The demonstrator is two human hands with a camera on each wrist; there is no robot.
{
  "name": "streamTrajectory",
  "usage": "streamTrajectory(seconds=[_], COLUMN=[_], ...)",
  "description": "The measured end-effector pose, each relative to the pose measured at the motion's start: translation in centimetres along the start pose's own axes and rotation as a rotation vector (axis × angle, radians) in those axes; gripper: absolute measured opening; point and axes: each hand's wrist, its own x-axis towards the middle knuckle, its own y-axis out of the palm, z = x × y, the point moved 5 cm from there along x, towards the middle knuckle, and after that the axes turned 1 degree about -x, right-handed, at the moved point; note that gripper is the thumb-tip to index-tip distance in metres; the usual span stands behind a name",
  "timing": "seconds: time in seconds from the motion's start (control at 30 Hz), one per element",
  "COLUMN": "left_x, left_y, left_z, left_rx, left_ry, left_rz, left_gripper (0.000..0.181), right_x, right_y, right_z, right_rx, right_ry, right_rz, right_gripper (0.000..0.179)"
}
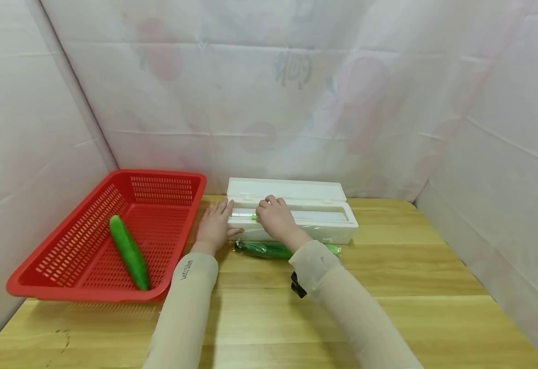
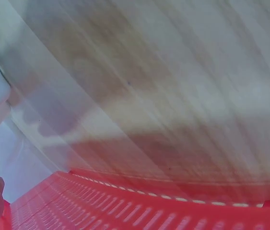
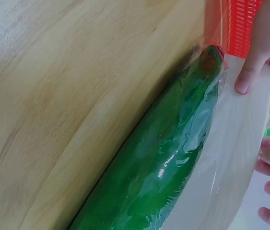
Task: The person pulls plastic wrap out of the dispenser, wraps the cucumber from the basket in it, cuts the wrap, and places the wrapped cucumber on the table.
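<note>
One spread left hand [image 1: 213, 226] steadies the central white box [image 1: 344, 234]; the right hand [image 1: 276, 218] pinches its green slider [image 1: 253, 217], seemingly cutting film [image 3: 192, 139]; next needs even sliding.

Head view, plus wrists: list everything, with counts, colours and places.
Table: one, wood-brown, underneath
Basket: one, red, table's left
Bare cucumber: one, green, in basket
Box: one, white, right of basket
Lid: one, white, open behind box
Roll: one, whitish, inside box
Tab: one, green, at box
Wrapped cucumber: one, green, in front of box
Film: count unclear, transparent, over that cucumber
Black item: one, black, unidentifiable, by right sleeve
Cloth: count unclear, whitish, back and sides
Sleeves: two, beige, both arms
Left grip: one, on box's left end
Right grip: one, at tab
</note>
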Motion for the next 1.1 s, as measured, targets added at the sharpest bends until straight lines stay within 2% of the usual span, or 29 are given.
streamTrajectory(seconds=[0.27, 0.47, 0.8, 1.1], left_x=[-0.3, 0.0, 0.0, 0.0], left_y=[-0.5, -0.4, -0.1, -0.3], left_z=[-0.3, -0.4, -0.4, -0.4], left_rx=[0.073, 0.034, 0.012, 0.0], left_ry=[0.051, 0.04, 0.022, 0.032], left_rz=[0.039, 0.023, 0.035, 0.027], left_gripper=[0.089, 0.089, 0.09, 0.089], right_x=[-0.1, -0.4, -2.1, -3.6], right_y=[0.2, -0.1, 0.2, 0.3], right_z=[0.4, 0.0, -2.3, -4.2], right_rx=[0.002, -0.028, -0.022, -0.019], right_ry=[-0.01, -0.008, 0.024, 0.052], right_rz=[0.007, -0.035, -0.039, -0.048], right_gripper=[0.024, 0.024, 0.02, 0.019])
